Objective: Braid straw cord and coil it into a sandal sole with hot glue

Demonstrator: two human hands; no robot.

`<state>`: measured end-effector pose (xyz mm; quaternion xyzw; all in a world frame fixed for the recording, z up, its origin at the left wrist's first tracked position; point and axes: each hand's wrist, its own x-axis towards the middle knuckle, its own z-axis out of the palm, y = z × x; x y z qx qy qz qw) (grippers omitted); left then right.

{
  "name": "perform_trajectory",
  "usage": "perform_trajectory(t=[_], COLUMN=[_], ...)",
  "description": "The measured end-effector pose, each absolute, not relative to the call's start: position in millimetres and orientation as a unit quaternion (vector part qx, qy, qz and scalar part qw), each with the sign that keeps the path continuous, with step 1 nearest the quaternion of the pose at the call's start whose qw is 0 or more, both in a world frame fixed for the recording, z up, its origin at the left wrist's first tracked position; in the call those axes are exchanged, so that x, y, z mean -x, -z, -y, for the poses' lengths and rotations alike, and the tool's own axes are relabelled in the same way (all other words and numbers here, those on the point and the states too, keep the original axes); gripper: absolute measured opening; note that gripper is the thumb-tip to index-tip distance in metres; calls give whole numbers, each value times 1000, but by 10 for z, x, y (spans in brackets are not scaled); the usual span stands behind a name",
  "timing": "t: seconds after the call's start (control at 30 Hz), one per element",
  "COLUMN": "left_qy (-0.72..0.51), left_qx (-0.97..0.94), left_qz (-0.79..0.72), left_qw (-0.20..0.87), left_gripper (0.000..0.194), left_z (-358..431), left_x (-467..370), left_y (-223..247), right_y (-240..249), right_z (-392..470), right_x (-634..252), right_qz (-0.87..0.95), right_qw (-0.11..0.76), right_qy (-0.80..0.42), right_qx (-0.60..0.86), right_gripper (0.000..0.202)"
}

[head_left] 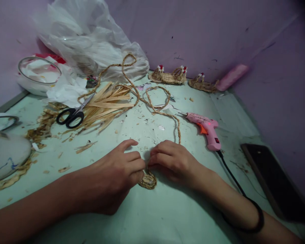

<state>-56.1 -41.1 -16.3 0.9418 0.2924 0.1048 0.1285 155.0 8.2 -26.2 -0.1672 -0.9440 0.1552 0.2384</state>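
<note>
A small oval coil of braided straw cord (147, 181) lies low between my hands. My left hand (123, 169) has its fingers curled on the coil's left side, the index finger stretched forward. Fingers of my right hand (171, 161) are pinched together at the coil's upper right, and the cord (178, 127) runs out from beneath that hand. Farther back the same cord loops across the table towards the plastic bag. Exactly how the fingertips meet the coil is partly hidden.
A pink glue gun (204, 127) and a dark phone (271, 179) lie on the right. Black-handled scissors (75, 113) rest on straw strips (109, 103). Woven pieces with beads (167, 78) stand by the wall, near a plastic bag (91, 40). A white rounded object (8, 156) sits left.
</note>
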Motion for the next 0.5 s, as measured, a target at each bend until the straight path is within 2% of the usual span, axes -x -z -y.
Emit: perform_trajectory(t=[0.27, 0.5], left_qy=[-85, -73], left_qx=[-947, -969], left_qz=[-282, -227], left_qw=[129, 66], left_gripper=[22, 18], left_z=[382, 314], left_x=[553, 475], left_y=[91, 44], right_y=[294, 253], right_z=[-80, 3], right_x=[-1499, -1568], right_qz=[935, 938], right_qw=[248, 245], right_qy=[-199, -182], right_qx=[158, 167], right_gripper=[20, 21])
